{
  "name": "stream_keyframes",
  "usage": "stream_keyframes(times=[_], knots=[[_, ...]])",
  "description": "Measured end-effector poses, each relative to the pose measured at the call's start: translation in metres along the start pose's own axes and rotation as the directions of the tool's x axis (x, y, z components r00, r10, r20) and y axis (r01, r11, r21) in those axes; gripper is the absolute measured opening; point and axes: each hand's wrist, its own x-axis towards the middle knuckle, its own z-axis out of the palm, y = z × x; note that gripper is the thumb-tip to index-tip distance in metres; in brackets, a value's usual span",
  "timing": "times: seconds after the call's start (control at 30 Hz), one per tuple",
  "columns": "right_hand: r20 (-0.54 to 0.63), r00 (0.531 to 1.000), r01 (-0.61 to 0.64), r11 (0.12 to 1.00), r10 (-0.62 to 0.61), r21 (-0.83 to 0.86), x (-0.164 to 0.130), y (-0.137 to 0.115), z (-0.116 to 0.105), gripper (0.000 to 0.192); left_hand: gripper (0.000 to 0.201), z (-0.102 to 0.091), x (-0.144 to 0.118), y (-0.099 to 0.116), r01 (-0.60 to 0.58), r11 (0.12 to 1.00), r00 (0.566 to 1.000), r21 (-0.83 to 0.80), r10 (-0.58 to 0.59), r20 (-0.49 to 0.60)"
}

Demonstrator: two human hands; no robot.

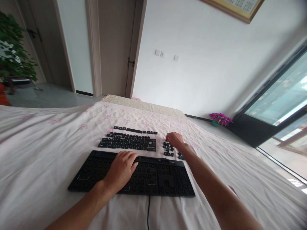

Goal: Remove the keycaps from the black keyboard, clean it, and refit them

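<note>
On the bed (43, 143), the left hand (122, 169) rests flat, fingers loosely spread and gripping nothing, on the stripped black keyboard (165, 179), while the right hand (175, 140) curls over the loose keycaps (129, 142) laid out just beyond it, its grasp hidden, seemingly picking one.

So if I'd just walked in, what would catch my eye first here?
Probably the black keyboard with its keys stripped off, lying on a pale floral sheet with the left hand resting flat on it. Just beyond it, the removed keycaps sit laid out in neat rows, and the right hand reaches over a smaller cluster of keycaps to their right. Off by the window, a pot of purple flowers stands on the floor.
</note>
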Motion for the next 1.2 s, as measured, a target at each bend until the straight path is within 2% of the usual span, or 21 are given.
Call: stream_keyframes(times=[0.13,0.23,0.27,0.3,0.37,0.4,0.43,0.47,0.53,0.67,0.87,1.0,1.2], knots=[[-0.042,0.999,0.005,0.992,0.001,0.126,-0.009,-0.009,-0.005,0.023,0.028,0.001,0.0,-0.001,-0.017,1.0,0.999,-0.018,0.016,-0.032],[-0.07,0.997,0.037,0.928,-0.012,0.372,-0.031,-0.033,-0.004,0.037,0.036,-0.003,0.001,0.0,-0.025,0.997,0.992,-0.069,0.016,-0.124],[-0.075,0.997,0.047,0.787,-0.001,0.615,-0.042,-0.044,-0.002,0.038,0.039,-0.006,0.001,0.001,-0.028,0.995,0.986,-0.092,0.013,-0.165],[-0.052,0.999,0.046,0.582,-0.007,0.812,-0.056,-0.057,0.0,0.037,0.04,-0.009,0.001,0.003,-0.032,0.992,0.979,-0.118,0.007,-0.205],[0.027,0.997,-0.012,0.199,-0.071,0.98,-0.085,-0.083,0.004,0.033,0.04,-0.016,0.0,0.008,-0.038,0.982,0.961,-0.186,-0.016,-0.277],[0.086,0.991,-0.081,0.055,-0.103,0.995,-0.1,-0.095,0.006,0.032,0.039,-0.019,-0.001,0.011,-0.042,0.973,0.951,-0.226,-0.03,-0.307],[0.154,0.98,-0.161,-0.053,-0.126,0.985,-0.114,-0.106,0.007,0.032,0.038,-0.022,-0.001,0.014,-0.051,0.963,0.945,-0.266,-0.04,-0.325],[0.199,0.968,-0.219,-0.125,-0.155,0.968,-0.125,-0.116,0.008,0.032,0.036,-0.024,-0.001,0.018,-0.063,0.951,0.941,-0.303,-0.044,-0.336],[0.224,0.954,-0.268,-0.224,-0.2,0.937,-0.142,-0.13,0.009,0.032,0.03,-0.027,-0.002,0.024,-0.086,0.929,0.938,-0.359,-0.046,-0.344],[0.214,0.946,-0.286,-0.32,-0.242,0.903,-0.153,-0.142,0.014,0.029,0.017,-0.029,-0.002,0.03,-0.083,0.895,0.932,-0.438,-0.087,-0.353],[0.253,0.929,-0.347,-0.399,-0.27,0.849,-0.154,-0.145,0.02,0.029,0.009,-0.03,-0.002,0.031,-0.096,0.89,0.93,-0.446,-0.08,-0.359],[0.29,0.912,-0.394,-0.42,-0.291,0.818,-0.157,-0.144,0.021,0.031,0.007,-0.029,-0.002,0.033,-0.07,0.887,0.935,-0.457,-0.101,-0.34],[0.327,0.903,-0.42,-0.403,-0.279,0.813,-0.162,-0.143,0.016,0.032,0.006,-0.029,-0.004,0.031,-0.069,0.89,0.928,-0.451,-0.109,-0.357]])
